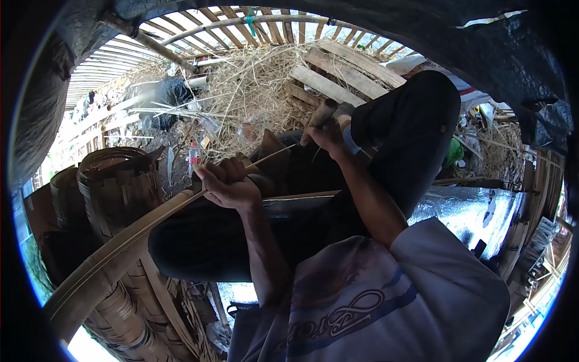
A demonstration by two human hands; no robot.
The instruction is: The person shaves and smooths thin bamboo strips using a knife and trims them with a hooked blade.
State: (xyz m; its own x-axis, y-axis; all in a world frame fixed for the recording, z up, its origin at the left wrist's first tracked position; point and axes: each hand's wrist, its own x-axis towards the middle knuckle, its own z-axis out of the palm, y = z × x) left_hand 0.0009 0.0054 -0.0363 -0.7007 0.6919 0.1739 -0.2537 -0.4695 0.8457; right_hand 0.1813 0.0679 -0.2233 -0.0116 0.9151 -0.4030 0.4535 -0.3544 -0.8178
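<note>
My left hand point(228, 184) is closed in a fist around the end of a long split bamboo strip point(129, 238), which runs down to the lower left. A thin pale sliver point(272, 157) extends from this fist toward my other hand. Higher up and to the right, my right hand point(326, 136) is wrapped round a thick wooden handle point(321, 112); the tool's working end cannot be made out. Between the hands, a brown pointed piece point(274, 146) shows against the dark trousers. My bent knee point(416, 114) rises beside the right hand.
Rolled woven bamboo sheets point(117, 187) stand at the left. Ahead lie dry straw point(253, 90) and wooden planks point(344, 75), with a slatted bamboo fence point(241, 27) behind. Shiny foil sheeting point(470, 217) is at the right, and a small plastic bottle point(193, 155) sits beyond the left hand.
</note>
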